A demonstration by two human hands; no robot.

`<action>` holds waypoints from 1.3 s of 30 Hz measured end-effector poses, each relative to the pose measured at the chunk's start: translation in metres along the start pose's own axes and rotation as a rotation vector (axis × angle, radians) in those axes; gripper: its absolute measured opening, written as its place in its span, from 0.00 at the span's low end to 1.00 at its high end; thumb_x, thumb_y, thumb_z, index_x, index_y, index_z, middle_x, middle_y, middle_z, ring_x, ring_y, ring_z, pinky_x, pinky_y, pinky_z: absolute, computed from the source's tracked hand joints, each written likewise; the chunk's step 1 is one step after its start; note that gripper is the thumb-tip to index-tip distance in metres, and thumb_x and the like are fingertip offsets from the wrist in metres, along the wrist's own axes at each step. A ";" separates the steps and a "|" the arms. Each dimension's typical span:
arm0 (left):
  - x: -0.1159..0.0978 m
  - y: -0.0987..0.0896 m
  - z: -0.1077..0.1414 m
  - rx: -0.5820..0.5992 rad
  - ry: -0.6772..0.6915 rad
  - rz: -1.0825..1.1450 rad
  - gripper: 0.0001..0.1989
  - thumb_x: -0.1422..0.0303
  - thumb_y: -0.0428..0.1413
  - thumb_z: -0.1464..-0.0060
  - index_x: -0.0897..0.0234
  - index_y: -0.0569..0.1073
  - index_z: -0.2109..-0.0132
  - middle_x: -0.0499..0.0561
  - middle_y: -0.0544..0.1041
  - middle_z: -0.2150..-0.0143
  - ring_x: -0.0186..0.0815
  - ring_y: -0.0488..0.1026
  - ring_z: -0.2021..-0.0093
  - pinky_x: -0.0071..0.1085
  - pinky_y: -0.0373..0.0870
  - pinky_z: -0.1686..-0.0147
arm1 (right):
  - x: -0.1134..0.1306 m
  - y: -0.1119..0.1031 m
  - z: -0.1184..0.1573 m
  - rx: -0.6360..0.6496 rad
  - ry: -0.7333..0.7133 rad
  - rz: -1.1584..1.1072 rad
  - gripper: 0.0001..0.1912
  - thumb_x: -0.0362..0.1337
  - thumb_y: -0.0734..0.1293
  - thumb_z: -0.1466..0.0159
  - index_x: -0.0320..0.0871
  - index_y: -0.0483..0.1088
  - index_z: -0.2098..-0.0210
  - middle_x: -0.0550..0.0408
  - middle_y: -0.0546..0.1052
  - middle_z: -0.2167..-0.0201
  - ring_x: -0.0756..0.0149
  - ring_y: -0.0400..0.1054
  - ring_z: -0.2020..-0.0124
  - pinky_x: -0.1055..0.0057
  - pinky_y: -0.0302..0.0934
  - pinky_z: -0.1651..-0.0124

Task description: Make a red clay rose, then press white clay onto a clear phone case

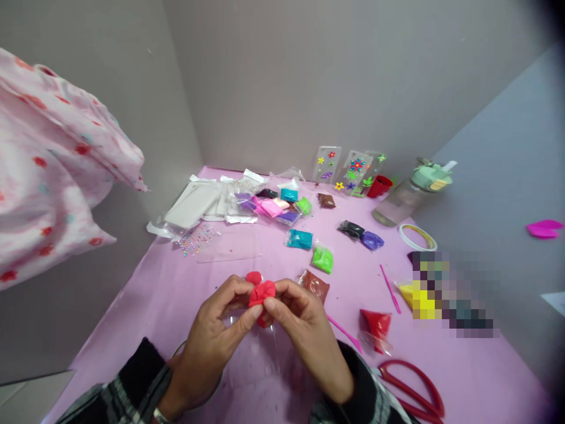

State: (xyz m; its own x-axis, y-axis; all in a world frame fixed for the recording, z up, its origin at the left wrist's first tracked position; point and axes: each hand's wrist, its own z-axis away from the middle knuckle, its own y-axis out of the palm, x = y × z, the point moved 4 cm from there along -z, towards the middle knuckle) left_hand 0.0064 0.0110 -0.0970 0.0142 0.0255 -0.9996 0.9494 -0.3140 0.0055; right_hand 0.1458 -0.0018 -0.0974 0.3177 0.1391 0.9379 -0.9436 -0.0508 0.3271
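Observation:
Between the fingertips of my left hand [220, 324] and my right hand [300, 318] is a lump of soft red modelling clay [263, 292], creased on top. Both thumbs press on its near side. Another rounded red piece [253, 277] shows just behind it, by my left fingers; whether it joins the lump I cannot tell. Beneath the hands lies a clear sheet or case [253, 359], partly covered. Close by my right hand are a brown clay packet [316, 284], a pink modelling tool [346, 334] and an opened red clay packet [376, 327].
Red-handled scissors [435, 394] lie at the right front. Further back are several clay packets [300, 238], loose beads [198, 238], white packages [192, 206], decorated clear phone cases [327, 165], a tape roll [418, 237] and a bottle [406, 194]. Pink patterned cloth [57, 165] hangs at left.

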 end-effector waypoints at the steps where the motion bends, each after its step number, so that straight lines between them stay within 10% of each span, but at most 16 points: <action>1: 0.000 0.000 0.000 0.003 -0.002 -0.005 0.03 0.66 0.58 0.37 0.58 0.75 0.58 0.46 0.75 0.61 0.33 0.74 0.57 0.24 0.71 0.56 | -0.001 0.000 0.000 -0.002 0.000 -0.021 0.13 0.45 0.75 0.39 0.42 0.76 0.63 0.58 0.76 0.71 0.70 0.68 0.70 0.73 0.63 0.65; 39: 0.016 -0.004 0.000 -0.026 -0.129 0.183 0.11 0.63 0.63 0.41 0.54 0.73 0.52 0.44 0.79 0.53 0.31 0.77 0.51 0.22 0.73 0.52 | -0.003 -0.004 0.002 -0.050 -0.065 0.101 0.09 0.41 0.73 0.37 0.44 0.78 0.60 0.56 0.78 0.67 0.68 0.71 0.68 0.70 0.65 0.63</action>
State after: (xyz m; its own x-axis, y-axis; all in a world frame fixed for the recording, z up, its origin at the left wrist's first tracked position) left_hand 0.0031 0.0129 -0.1126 0.1481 -0.1514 -0.9773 0.9425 -0.2776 0.1859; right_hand 0.1489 -0.0039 -0.1011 0.2243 0.0712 0.9719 -0.9741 -0.0116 0.2257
